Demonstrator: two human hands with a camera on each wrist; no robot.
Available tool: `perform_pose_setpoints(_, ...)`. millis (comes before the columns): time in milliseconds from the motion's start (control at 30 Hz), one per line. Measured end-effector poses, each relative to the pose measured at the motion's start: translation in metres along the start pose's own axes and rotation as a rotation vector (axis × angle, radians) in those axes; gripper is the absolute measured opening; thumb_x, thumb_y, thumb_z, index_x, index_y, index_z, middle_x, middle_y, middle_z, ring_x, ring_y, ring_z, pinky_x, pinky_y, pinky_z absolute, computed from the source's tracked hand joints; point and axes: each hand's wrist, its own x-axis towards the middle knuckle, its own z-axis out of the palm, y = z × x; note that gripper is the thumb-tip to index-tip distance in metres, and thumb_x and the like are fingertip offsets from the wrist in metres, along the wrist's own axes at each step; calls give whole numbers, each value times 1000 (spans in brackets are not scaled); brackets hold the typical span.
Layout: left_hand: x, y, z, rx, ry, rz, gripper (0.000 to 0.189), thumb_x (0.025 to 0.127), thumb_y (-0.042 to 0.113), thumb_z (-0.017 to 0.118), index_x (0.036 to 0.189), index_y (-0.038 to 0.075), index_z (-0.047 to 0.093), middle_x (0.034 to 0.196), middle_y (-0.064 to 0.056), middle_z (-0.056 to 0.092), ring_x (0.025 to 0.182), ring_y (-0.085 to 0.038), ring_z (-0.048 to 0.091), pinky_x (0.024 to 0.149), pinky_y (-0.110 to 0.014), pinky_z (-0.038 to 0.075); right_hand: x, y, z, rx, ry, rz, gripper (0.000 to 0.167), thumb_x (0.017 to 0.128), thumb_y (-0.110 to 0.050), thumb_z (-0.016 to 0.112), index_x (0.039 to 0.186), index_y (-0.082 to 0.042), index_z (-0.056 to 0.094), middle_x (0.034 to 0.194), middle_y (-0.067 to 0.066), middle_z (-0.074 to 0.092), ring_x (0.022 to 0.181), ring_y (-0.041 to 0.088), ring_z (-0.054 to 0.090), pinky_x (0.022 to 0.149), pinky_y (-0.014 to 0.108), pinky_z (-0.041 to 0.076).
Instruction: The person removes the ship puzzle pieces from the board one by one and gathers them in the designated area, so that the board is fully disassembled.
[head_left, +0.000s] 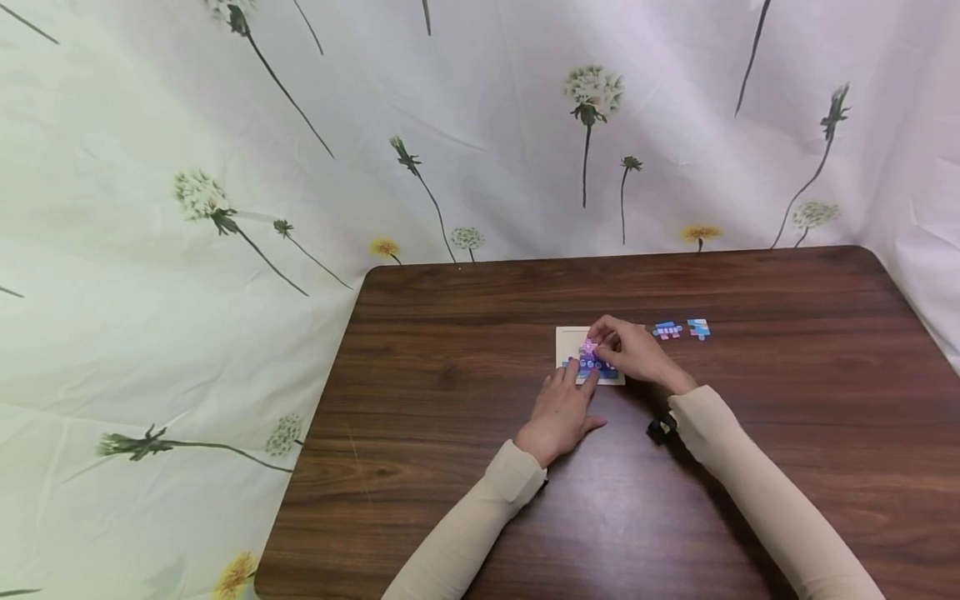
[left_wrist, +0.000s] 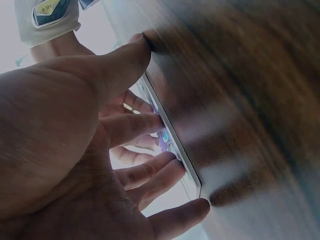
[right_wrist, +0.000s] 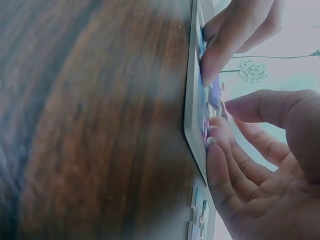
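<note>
Right hand (head_left: pixel 636 352) pinching a pink jigsaw piece (head_left: pixel 588 347), right of frame center; left hand (head_left: pixel 559 412), fingers spread, touching the puzzle board (head_left: pixel 567 338).

Dark wood-grain table (head_left: pixel 435 400); on it a pale puzzle board (head_left: pixel 566 340); nearby, loose puzzle pieces (head_left: pixel 698 327)
</note>
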Motion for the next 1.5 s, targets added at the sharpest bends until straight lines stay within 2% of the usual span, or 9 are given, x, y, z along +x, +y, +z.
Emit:
perform_pose_setpoints(300,2,0,-3,10,-5,-6,72,99,56,63,158,18,46,152,-14,44,139,-28,49,114,-41,48,2,1,-2,14,8,5,16,101,-4,63,117,-7,65,109,18,73,95,29,71,86,50,59)
perform_pose_setpoints(533,1,1,-1,19,-3,-5,72,98,57,64,157,18,47,150,-14,45,138,-28,50,113,-41,49,0,1,1,15,-3,22,16,103,-8,64,118,-8,65,106,16,74,92,25,70,82,43,57)
perform_pose_setpoints(833,1,1,-2,23,0,-6,73,98,57,65,157,18,47,148,-12,46,136,-27,51,112,-40,49,2,3,-1,41,15,24,17,103,-6,62,120,-5,66,107,19,75,96,32,72,88,52,59)
perform_pose_setpoints(1000,0,1,-1,36,-1,-5,73,98,58,64,157,19,47,146,-11,47,133,-26,52,112,-39,49,-1,5,-4,55,32,21,18,103,-6,62,120,-5,66,107,19,74,95,32,73,83,44,60)
perform_pose_setpoints(1233,1,1,-2,14,-13,-12,74,98,57,64,159,19,45,153,-13,43,139,-28,50,115,-41,47,-7,4,-11,111,46,14,18,103,-4,61,120,-2,65,106,22,72,88,28,74,73,29,59)
perform_pose_setpoints(1500,-1,1,-2,-4,-19,-20,72,99,57,64,158,19,45,151,-13,44,140,-28,49,115,-41,47,-15,11,-17,190,54,73,20,105,-1,58,124,0,62,108,25,66,82,29,76,67,32,64)
